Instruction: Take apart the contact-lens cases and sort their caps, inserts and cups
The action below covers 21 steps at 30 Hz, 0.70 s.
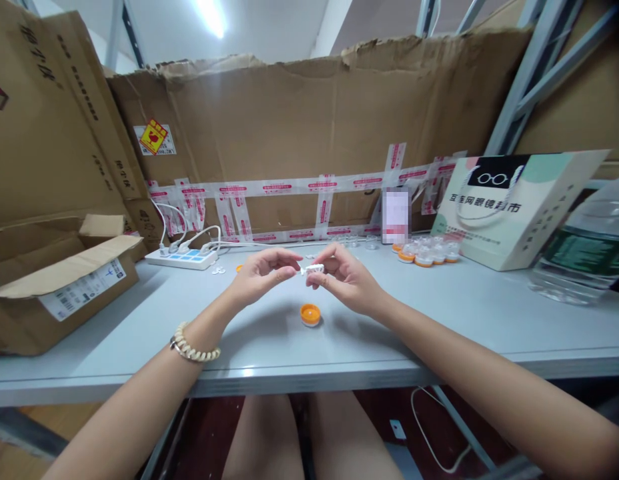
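Note:
Above the grey table, my right hand pinches a small white plastic piece with a ridged edge between thumb and fingers. My left hand meets it from the other side, thumb and forefinger drawn close together; whatever tiny white bit is at their tips is too small to name. Just below the hands, a round orange cap-like part with a white base rests on the table. Part of another orange piece shows behind my left hand.
Clear-and-orange round parts cluster at the back right, before a paper bag and a large water bottle. At left are a power strip, tiny white pieces and an open cardboard box. A phone-like screen leans against the cardboard wall.

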{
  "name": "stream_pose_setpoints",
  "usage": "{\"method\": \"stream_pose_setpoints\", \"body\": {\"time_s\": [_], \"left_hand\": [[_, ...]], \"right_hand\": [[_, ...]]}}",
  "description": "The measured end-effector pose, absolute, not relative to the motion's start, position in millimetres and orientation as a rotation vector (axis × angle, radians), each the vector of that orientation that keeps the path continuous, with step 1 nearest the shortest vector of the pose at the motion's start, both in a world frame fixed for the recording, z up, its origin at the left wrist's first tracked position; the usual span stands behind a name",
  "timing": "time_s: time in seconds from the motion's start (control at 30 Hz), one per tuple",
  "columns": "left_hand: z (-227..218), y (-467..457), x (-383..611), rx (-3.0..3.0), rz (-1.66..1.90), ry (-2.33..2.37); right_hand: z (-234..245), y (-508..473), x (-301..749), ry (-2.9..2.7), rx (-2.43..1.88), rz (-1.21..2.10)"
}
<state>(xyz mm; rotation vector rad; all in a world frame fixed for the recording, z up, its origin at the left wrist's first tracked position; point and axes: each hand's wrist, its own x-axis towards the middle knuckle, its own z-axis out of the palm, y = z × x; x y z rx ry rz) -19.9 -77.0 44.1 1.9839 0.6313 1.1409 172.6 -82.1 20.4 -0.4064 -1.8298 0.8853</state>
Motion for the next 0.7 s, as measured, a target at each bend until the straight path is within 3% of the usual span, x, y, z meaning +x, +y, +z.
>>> {"method": "stream_pose_setpoints", "body": {"time_s": [0.3, 0.47, 0.7], "left_hand": [[42.4, -84.3, -5.5, 1.776, 1.111, 0.613], [43.2, -82.6, -8.8, 1.894, 1.115, 0.611], [43.2, -81.2, -10.2, 2.511, 1.464, 0.625]], "right_hand": [[21.1, -83.0, 170.1, -1.832, -0.491, 0.605], [19.3, -83.4, 169.0, -1.761, -0.429, 0.708], [23.1, -81.1, 167.0, -1.581, -0.430, 1.078]]}}
